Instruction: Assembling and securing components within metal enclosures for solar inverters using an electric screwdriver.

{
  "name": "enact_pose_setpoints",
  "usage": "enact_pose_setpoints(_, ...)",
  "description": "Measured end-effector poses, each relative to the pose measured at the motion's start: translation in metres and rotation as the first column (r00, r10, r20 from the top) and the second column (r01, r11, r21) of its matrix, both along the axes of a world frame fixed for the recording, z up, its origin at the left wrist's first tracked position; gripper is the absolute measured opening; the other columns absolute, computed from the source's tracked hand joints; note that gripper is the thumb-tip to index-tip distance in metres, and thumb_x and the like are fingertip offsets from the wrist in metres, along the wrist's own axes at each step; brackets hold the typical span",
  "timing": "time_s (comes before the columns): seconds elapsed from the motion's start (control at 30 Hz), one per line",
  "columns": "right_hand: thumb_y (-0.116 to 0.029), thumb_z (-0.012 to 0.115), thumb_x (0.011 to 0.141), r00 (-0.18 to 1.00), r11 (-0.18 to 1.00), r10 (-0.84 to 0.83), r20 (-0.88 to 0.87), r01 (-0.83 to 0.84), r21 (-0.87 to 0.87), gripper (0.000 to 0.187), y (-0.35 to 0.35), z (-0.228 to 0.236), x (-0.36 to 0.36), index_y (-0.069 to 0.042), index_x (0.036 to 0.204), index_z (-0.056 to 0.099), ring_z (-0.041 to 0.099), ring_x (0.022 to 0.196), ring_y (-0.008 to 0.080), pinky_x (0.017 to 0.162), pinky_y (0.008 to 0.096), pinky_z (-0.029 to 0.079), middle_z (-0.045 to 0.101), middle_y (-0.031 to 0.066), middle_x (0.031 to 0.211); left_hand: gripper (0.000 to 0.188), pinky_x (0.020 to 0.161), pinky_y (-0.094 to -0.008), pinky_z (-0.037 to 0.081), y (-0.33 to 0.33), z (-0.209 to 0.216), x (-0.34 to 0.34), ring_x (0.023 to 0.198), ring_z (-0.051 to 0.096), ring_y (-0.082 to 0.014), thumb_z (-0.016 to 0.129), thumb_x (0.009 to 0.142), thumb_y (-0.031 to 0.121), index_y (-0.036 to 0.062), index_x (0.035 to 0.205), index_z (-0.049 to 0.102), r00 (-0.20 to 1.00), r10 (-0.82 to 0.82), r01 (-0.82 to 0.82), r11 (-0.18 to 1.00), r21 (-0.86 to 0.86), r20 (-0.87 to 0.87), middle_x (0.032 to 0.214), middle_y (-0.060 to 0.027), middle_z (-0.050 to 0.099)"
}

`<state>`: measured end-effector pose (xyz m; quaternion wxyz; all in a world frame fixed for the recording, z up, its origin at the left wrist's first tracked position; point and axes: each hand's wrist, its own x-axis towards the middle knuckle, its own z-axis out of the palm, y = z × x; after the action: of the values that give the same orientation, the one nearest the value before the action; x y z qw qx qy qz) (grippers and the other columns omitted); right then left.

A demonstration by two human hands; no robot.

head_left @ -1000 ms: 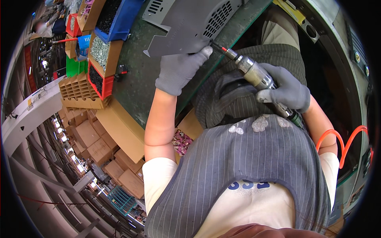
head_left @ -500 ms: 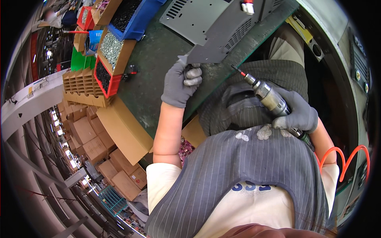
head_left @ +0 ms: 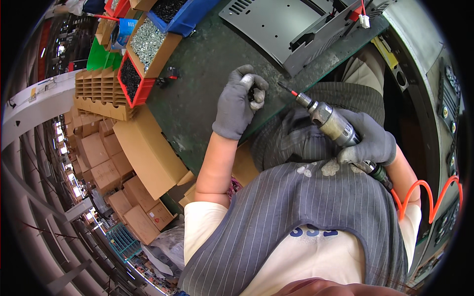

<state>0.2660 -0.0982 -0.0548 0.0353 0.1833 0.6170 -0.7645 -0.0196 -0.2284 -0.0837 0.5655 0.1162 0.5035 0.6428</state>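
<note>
My right hand (head_left: 368, 139), in a grey glove, is wrapped round a pneumatic screwdriver (head_left: 332, 123). Its bit points up and left, over the near edge of the workbench. My left hand (head_left: 240, 101), gloved the same way, is curled above the green bench top; something small and dark shows between the fingers, too little of it to name. Beyond both hands a grey sheet-metal housing (head_left: 261, 29) with slots and holes rests on the bench, touched by neither hand. A white connector (head_left: 364, 21) on a red wire hangs at its right side.
Left on the bench (head_left: 197, 64) stand a red bin (head_left: 143, 92) of black screws, a carton of silvery screws (head_left: 146, 44) and a blue bin (head_left: 185, 22). A small black part (head_left: 168, 79) lies beside them. A coiled orange hose (head_left: 419, 183) runs off at right. Cardboard boxes (head_left: 101, 153) are stacked at left.
My left hand has come off the housing's near corner and curled up. The housing has tipped and shifted away to the right, showing its inside. The screwdriver stays in my right hand.
</note>
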Motion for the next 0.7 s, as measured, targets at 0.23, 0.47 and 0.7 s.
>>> enact_pose_setpoints(0.23, -0.03, 0.088, 0.064, 1.0, 0.999, 0.005, 0.002, -0.006, 0.031, 0.073, -0.003, 0.007, -0.002, 0.0, 0.124, 0.059, 0.06, 0.095, 0.0186, 0.088, 0.0329, 0.049, 0.063, 0.0081, 0.106, 0.028, 0.043, -0.02, 0.031, -0.005, 0.01, 0.018, 0.051, 0.042, -0.0079, 0.047, 0.104, 0.023, -0.0005, 0.116, 0.056, 0.979, -0.198, 0.196, 0.98, 0.047, 0.044, 0.076, -0.0052, 0.055)
enact_pose_setpoints(0.47, -0.027, 0.088, 0.063, 0.998, 0.996, 0.019, 0.057, -0.024, 0.084, 0.073, -0.006, 0.013, 0.006, 0.0, 0.125, 0.059, 0.061, 0.098, 0.0201, 0.091, 0.0337, 0.049, 0.063, 0.0105, 0.111, 0.031, 0.041, -0.0191, 0.032, -0.002, 0.016, 0.043, 0.047, 0.044, -0.0056, 0.049, 0.105, 0.029, -0.0005, 0.111, 0.059, 0.99, -0.138, 0.139, 0.99, 0.016, -0.041, 0.068, -0.0017, 0.057)
enact_pose_setpoints(0.7, -0.029, 0.088, 0.063, 0.998, 0.998, 0.0, 0.069, -0.005, 0.068, 0.074, -0.008, 0.014, 0.013, 0.0, 0.125, 0.059, 0.063, 0.096, 0.0197, 0.09, 0.0332, 0.049, 0.064, 0.0106, 0.108, 0.029, 0.04, -0.0189, 0.034, 0.007, 0.014, 0.067, 0.046, 0.046, -0.0046, 0.054, 0.103, 0.033, 0.0053, 0.101, 0.064, 0.967, 0.008, -0.005, 1.0, 0.013, -0.255, 0.061, 0.001, 0.057)
